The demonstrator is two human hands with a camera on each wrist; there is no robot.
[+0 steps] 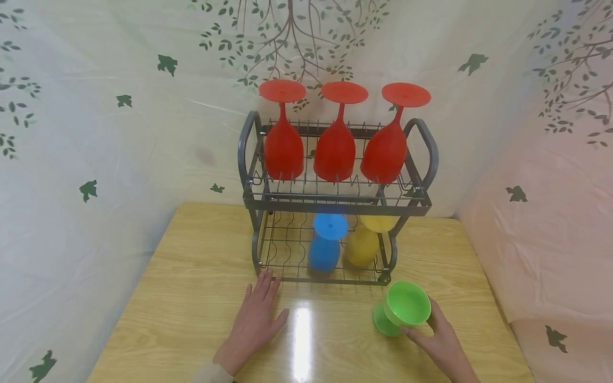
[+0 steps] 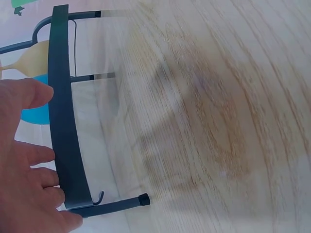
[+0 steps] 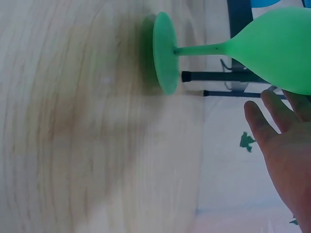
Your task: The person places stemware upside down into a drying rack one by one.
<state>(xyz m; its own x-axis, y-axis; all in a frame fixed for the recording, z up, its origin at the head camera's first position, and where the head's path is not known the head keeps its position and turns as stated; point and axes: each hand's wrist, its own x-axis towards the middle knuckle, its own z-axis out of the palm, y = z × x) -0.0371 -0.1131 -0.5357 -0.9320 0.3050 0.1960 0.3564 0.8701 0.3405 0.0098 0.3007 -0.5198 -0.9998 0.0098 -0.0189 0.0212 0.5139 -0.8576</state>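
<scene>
A green plastic goblet [image 1: 407, 303] is upright at the front right, before the rack. My right hand [image 1: 440, 335] holds it by the bowl, the thumb at the near side and fingers at the right. The right wrist view shows its stem and round foot [image 3: 166, 53] close to the table; I cannot tell whether they touch. My left hand [image 1: 256, 319] reaches to the front left corner of the dark two-tier dish rack [image 1: 335, 205], fingers extended and thumb spread, holding nothing. In the left wrist view its fingertips appear against the rack's front bar [image 2: 68, 111].
Three red goblets [image 1: 335, 151] stand upside down on the upper tier. Below, a blue goblet [image 1: 324, 252] and a yellow goblet [image 1: 362, 247] are inverted toward the right of the lower tier. A leaf-patterned cloth [image 1: 119, 149] hangs around the wooden table [image 1: 163, 298].
</scene>
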